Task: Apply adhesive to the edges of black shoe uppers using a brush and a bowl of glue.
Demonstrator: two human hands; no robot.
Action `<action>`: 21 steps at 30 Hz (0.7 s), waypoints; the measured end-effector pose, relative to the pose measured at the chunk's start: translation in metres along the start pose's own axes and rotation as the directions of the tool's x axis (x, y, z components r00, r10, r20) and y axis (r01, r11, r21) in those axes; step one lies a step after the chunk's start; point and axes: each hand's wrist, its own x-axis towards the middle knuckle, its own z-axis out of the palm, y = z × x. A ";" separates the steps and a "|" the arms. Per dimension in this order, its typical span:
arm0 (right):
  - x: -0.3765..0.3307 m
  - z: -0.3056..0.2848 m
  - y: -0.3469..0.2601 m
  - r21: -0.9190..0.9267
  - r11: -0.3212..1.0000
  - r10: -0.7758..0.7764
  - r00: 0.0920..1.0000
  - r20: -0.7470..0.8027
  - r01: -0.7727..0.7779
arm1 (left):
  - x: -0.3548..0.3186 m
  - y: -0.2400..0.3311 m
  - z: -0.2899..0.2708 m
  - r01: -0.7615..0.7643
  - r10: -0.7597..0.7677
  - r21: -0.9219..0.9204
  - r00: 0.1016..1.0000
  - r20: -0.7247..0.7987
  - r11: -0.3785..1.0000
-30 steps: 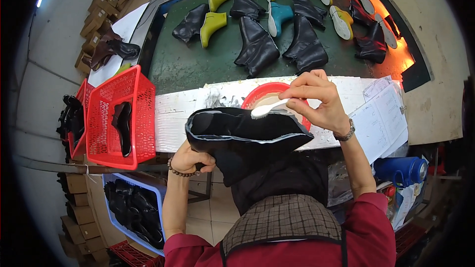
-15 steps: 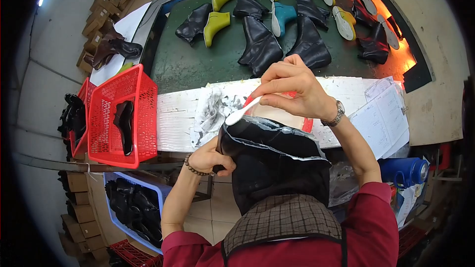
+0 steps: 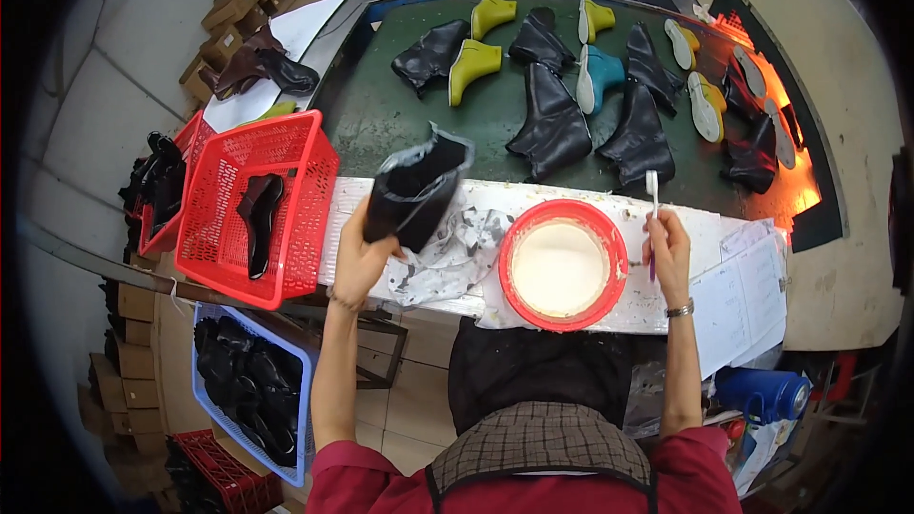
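My left hand [image 3: 356,262] grips a black boot upper [image 3: 415,198] and holds it up over the near edge of the green belt. A whitish coating lines the upper's open edge. To the right, my right hand [image 3: 669,249] is closed around a toothbrush [image 3: 652,187] with a white head and a purple handle, its bristle end up. Between my hands a round red basin [image 3: 619,271] holds a creamy white substance [image 3: 558,268]. A stained white cloth [image 3: 455,262] lies left of the basin, below the upper.
Black boot uppers [image 3: 550,124], yellow-green shoe forms [image 3: 473,69] and a teal one [image 3: 600,76] stand on the green belt [image 3: 357,128]. An orange glow lights its right end. A red basket [image 3: 326,190] is at left, a blue crate [image 3: 303,390] below, papers [image 3: 738,300] at right.
The upper has moved up and left, away from my body, onto the belt side. My right hand has pulled the toothbrush off it and moved right and down. The basin is now uncovered.
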 end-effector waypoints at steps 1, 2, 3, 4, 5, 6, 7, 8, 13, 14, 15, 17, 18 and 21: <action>-0.003 0.000 0.011 -0.019 0.998 0.053 0.998 -0.013 -0.054 | 0.020 -0.011 -0.005 -0.157 0.174 0.222 0.983 -0.058 0.962; -0.007 0.001 0.019 -0.040 0.994 0.104 0.994 -0.026 -0.105 | 0.041 -0.031 -0.013 -0.280 0.348 0.440 0.934 -0.080 0.853; -0.010 0.001 0.034 -0.079 0.995 0.060 0.995 -0.082 -0.067 | 0.063 -0.046 -0.010 -0.302 0.411 0.505 0.904 -0.117 0.809; -0.011 0.004 0.043 -0.111 0.993 0.012 0.992 -0.123 -0.025 | 0.082 -0.057 -0.011 -0.310 0.476 0.578 0.865 -0.158 0.755; -0.010 0.008 0.046 -0.123 0.992 0.011 0.993 -0.120 -0.026 | 0.101 -0.072 -0.017 -0.255 0.463 0.633 0.867 -0.185 0.731; -0.011 0.010 0.049 -0.126 0.992 -0.005 0.995 -0.095 -0.007 | 0.122 -0.089 -0.023 -0.196 0.447 0.681 0.868 -0.214 0.706; -0.010 0.012 0.054 -0.176 0.983 -0.065 0.990 -0.126 0.042 | 0.137 -0.101 -0.027 -0.117 0.416 0.724 0.875 -0.248 0.679; -0.008 0.017 0.058 -0.221 0.970 -0.129 0.982 -0.137 0.096 | 0.149 -0.112 -0.031 -0.022 0.382 0.762 0.874 -0.300 0.648; -0.013 0.010 0.053 -0.256 0.965 -0.104 0.984 -0.148 0.064 | 0.159 -0.128 -0.021 0.125 0.290 0.861 0.910 -0.297 0.492; -0.015 0.009 0.052 -0.257 0.964 -0.117 0.980 -0.162 0.073 | 0.150 -0.117 -0.015 -0.041 0.385 0.840 0.900 -0.203 0.541; -0.014 0.003 0.058 -0.263 0.962 -0.111 0.988 -0.108 0.079 | 0.134 -0.104 -0.009 -0.179 0.531 0.850 0.837 -0.133 0.496; -0.008 -0.002 0.067 -0.231 0.966 -0.158 0.974 -0.164 0.118 | 0.080 -0.066 -0.015 -0.323 0.722 0.859 0.688 -0.075 0.396; -0.008 -0.001 0.067 -0.230 0.966 -0.151 0.979 -0.135 0.117 | 0.043 -0.043 -0.032 -0.346 0.786 0.868 0.614 -0.078 0.356; -0.005 0.007 0.060 -0.258 0.950 -0.194 0.980 -0.052 0.175 | -0.086 0.013 -0.099 0.076 0.850 0.955 0.439 -0.291 0.287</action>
